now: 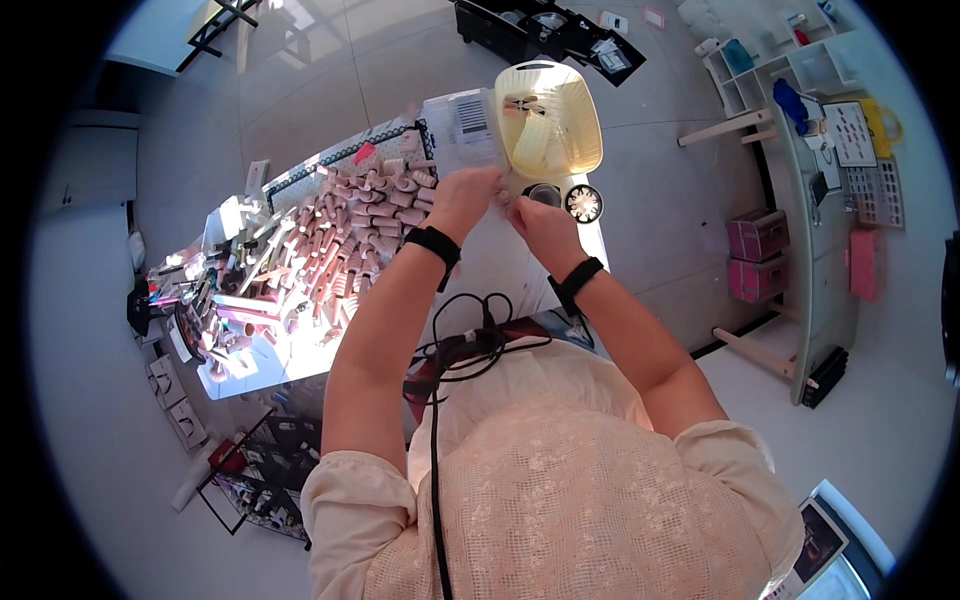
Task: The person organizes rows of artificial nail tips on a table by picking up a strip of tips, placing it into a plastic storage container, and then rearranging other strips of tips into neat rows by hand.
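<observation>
My left hand (pixel 469 196) and my right hand (pixel 541 225) are close together over the white table (pixel 495 262), fingertips almost meeting. Something small and pale seems to lie between the fingers, too small to make out. Just beyond them stand a cream plastic basket (pixel 589 127) with a few small items inside and a clear plastic box (pixel 457 131) with a striped pattern. Beside my right hand are a dark round container (pixel 544 195) and a round holder with a petal-like top (pixel 583 204). Many pink bottles or tubes (pixel 382 214) are heaped to the left of my left hand.
Cosmetic tools and brushes (pixel 225 330) cover the table's left end. A coiled black cable (pixel 472 345) hangs at the near table edge, against my clothing. To the right stand a second table (pixel 825 262) and stacked pink cases (pixel 757 255). A black open case (pixel 495 30) lies on the floor ahead.
</observation>
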Tool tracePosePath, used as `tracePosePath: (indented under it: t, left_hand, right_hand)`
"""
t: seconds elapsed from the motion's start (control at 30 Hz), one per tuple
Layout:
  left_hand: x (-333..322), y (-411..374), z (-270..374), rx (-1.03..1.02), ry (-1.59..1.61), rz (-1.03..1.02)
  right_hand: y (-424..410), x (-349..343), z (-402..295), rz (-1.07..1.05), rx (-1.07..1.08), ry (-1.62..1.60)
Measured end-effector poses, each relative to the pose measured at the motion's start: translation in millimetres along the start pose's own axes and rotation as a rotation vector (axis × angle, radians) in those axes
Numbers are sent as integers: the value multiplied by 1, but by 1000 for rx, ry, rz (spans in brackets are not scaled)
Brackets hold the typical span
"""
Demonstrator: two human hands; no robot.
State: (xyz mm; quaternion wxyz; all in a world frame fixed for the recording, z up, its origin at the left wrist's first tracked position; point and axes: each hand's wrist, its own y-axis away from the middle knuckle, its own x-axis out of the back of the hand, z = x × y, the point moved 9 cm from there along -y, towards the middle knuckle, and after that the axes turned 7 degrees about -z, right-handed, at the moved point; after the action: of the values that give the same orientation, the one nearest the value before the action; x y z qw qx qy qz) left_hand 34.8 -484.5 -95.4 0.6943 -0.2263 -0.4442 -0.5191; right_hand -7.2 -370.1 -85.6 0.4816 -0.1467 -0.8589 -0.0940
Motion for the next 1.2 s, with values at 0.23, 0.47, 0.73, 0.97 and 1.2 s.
tracePosePath:
  t: [0.23, 0.47, 0.73, 0.97, 1.2]
  left_hand:
    - [-3, -3, -7, 16, 13, 0]
    - [6, 15, -20, 101, 5, 10]
    - [-16, 49, -67, 153, -1, -29]
    - [-45, 43, -44, 55, -265, -102]
    - [-63, 32, -41, 30, -389, -19]
  right_hand:
    - [-8, -3, 5, -20, -104, 15]
    - [-10, -9, 14, -77, -183, -51]
    - [-13, -13, 10, -130, -181, 11]
    - [-9, -8, 1, -127, -129, -17]
    - [3, 24, -12, -81, -109, -75]
